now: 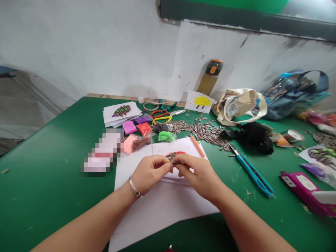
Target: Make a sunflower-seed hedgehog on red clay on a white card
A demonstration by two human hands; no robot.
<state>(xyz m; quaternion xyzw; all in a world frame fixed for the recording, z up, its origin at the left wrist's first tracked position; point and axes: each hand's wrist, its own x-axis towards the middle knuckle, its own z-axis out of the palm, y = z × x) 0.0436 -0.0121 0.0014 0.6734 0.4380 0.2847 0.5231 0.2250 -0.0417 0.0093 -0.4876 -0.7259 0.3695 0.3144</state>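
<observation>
— What are your hands doing?
— My left hand (151,174) and my right hand (196,175) are both clenched in a tight pinch, fingertips almost meeting on a dark sunflower seed (175,162); neither has let go; the seed sits just above a white card (175,173) bearing red clay (179,153) and more dark seeds; a silver bangle (134,186) circles my left wrist.

— How much room do you have?
— Plenty on my left; a large white paper sheet (162,213) lies under my wrists and runs out of view at the bottom; beyond its left edge, open green table (39,196) stretches to the table's left edge, with only a blurred pink patch (102,152) nearby; on my right, a blue craft knife (252,171) lies near the sheet; an orange pencil (197,145) touches the sheet's far edge.

— And farther off?
— Packets of coloured clay (143,127) and a heap of seed husks (202,133) lie just past the paper; then red-handled scissors (162,115), a yellow hedgehog card (199,102), a canvas tote bag (238,106) and a bottle (210,77) against the white wall (105,45).
</observation>
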